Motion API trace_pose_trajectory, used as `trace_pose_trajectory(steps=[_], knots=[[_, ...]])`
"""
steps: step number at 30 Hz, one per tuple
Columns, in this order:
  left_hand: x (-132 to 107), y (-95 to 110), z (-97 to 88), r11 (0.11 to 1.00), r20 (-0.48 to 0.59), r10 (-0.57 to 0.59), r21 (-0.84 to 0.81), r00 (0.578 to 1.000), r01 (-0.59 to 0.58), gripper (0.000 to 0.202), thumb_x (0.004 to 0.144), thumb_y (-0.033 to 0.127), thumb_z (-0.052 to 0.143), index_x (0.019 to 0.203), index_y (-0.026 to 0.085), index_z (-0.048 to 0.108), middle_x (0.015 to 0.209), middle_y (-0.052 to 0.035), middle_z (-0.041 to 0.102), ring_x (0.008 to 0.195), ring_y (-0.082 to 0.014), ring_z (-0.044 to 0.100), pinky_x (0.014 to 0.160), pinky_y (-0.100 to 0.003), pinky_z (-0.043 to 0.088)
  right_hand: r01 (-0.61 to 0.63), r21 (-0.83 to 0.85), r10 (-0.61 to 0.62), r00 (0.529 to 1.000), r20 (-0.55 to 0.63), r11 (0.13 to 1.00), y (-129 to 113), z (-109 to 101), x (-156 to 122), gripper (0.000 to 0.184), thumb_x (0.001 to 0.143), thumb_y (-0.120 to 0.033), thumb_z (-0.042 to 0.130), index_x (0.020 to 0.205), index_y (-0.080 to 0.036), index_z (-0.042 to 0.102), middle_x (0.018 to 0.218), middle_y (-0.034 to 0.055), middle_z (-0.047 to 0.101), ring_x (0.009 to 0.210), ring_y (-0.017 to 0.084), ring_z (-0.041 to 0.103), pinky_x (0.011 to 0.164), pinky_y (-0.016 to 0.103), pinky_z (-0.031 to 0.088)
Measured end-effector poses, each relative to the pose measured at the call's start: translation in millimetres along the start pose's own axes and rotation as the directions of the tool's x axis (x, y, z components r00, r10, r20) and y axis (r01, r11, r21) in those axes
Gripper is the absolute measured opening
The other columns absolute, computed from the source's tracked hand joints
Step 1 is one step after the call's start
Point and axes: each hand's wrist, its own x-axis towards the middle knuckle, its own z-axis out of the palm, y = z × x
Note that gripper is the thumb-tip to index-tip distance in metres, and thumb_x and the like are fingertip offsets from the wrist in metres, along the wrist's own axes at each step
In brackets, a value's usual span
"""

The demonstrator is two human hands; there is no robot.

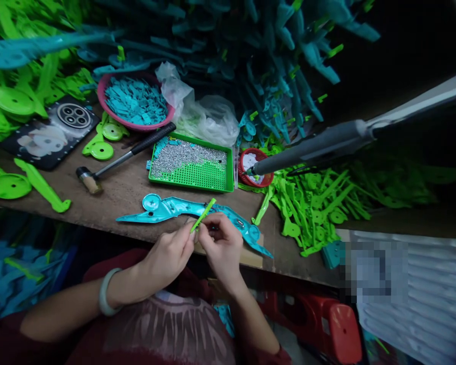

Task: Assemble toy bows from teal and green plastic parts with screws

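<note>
My left hand (167,256) pinches a narrow bright-green plastic strip (205,213), which points up and to the right. Against its lower end sits my right hand (224,248), fingers curled together; whatever they grip is hidden. Just beyond both hands, a long curved turquoise plastic part (171,207) lies hollow side up along the bench edge. It has a round cup near its left end and a small metal piece (240,223) toward its right. My right hand covers some of its middle.
A green perforated tray (197,183) holds small metal pieces. Around it are a hammer (125,158), a pink bowl (101,96) of turquoise pieces, a red basket (266,180) and a phone (51,132). A grey rod-like tool (311,147) juts in from the right. Green parts (323,203) lie piled.
</note>
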Motion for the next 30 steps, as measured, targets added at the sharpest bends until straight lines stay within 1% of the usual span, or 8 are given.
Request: trace_pose_trajectory(steps=[4,6,9,13,19,21,25,30], knots=[[3.7,1.1,-4.4,0.99,0.024,-0.101,-0.1,0.995,0.103,0.024,0.1,0.02,0.035,0.094,0.016,0.058,0.062,0.0017,0.061,0.051,-0.0114,0.058,0.052,-0.022,0.043,-0.109,0.216,0.074,0.984,0.163,0.97,0.0,-7.5,4.4,0.006,0.085,-0.02,0.065,0.086,-0.02,0.07,0.084,0.0006,0.064,0.063,0.009,0.063,0.053,0.02,0.054],[4.5,1.1,-5.7,0.973,0.045,-0.149,-0.172,0.988,0.155,0.026,0.101,0.023,0.035,0.084,0.019,0.055,0.053,0.006,0.052,0.044,-0.0093,0.05,0.049,-0.021,0.04,-0.116,0.254,0.066,0.978,0.198,0.96,0.9,-10.8,5.5,0.01,0.086,-0.019,0.066,0.092,-0.022,0.073,0.088,0.0013,0.066,0.063,0.009,0.065,0.056,0.022,0.057],[3.9,1.7,-6.0,0.935,0.102,-0.21,-0.27,0.972,0.231,0.029,0.102,0.026,0.035,0.079,0.02,0.05,0.048,0.0087,0.044,0.037,-0.008,0.043,0.044,-0.021,0.035,-0.04,0.177,0.01,0.986,0.168,0.983,3.4,-13.2,5.1,0.01,0.087,-0.019,0.065,0.092,-0.023,0.073,0.087,0.0017,0.068,0.068,0.01,0.067,0.059,0.022,0.056],[1.4,3.8,-5.2,0.903,0.159,-0.24,-0.326,0.958,0.281,0.028,0.103,0.029,0.033,0.087,0.019,0.053,0.049,0.009,0.045,0.035,-0.0072,0.04,0.039,-0.02,0.03,0.114,0.016,-0.115,0.986,0.123,0.993,6.8,-12.3,3.2,0.009,0.089,-0.017,0.063,0.09,-0.022,0.07,0.085,0.002,0.069,0.075,0.012,0.066,0.063,0.024,0.054],[-2.8,4.3,-5.1,0.888,0.196,-0.252,-0.342,0.948,0.307,0.029,0.104,0.032,0.031,0.092,0.018,0.054,0.054,0.0079,0.047,0.035,-0.0061,0.042,0.036,-0.019,0.029,0.424,-0.166,-0.413,0.905,0.101,0.89,12.0,-8.9,0.7,0.014,0.087,-0.007,0.058,0.088,-0.02,0.063,0.081,0.0016,0.066,0.076,0.012,0.064,0.068,0.025,0.053],[-3.5,4.7,-6.0,0.886,0.21,-0.251,-0.344,0.945,0.311,0.03,0.104,0.032,0.031,0.093,0.018,0.054,0.054,0.0077,0.047,0.035,-0.0058,0.042,0.036,-0.019,0.029,0.438,-0.158,-0.426,0.898,0.109,0.885,13.5,-9.3,0.4,0.015,0.086,-0.006,0.058,0.088,-0.02,0.061,0.08,0.0012,0.065,0.075,0.012,0.063,0.067,0.025,0.052],[-3.4,7.0,-9.1,0.891,0.241,-0.229,-0.338,0.943,0.303,0.029,0.103,0.031,0.031,0.092,0.017,0.054,0.056,0.0075,0.048,0.034,-0.0051,0.043,0.035,-0.018,0.031,0.373,-0.085,-0.367,0.927,0.083,0.924,15.9,-10.8,0.2,0.014,0.087,-0.007,0.06,0.086,-0.021,0.058,0.077,-0.0007,0.062,0.071,0.011,0.059,0.064,0.024,0.05],[-4.5,9.2,-11.8,0.869,0.265,-0.264,-0.352,0.928,0.347,0.034,0.104,0.035,0.03,0.085,0.018,0.052,0.053,0.0079,0.047,0.033,-0.0045,0.043,0.035,-0.016,0.031,0.502,-0.121,-0.492,0.864,0.107,0.856,24.3,-10.0,-1.2,0.02,0.087,-0.003,0.059,0.097,-0.021,0.058,0.086,0.0023,0.063,0.081,0.012,0.061,0.071,0.026,0.053]])
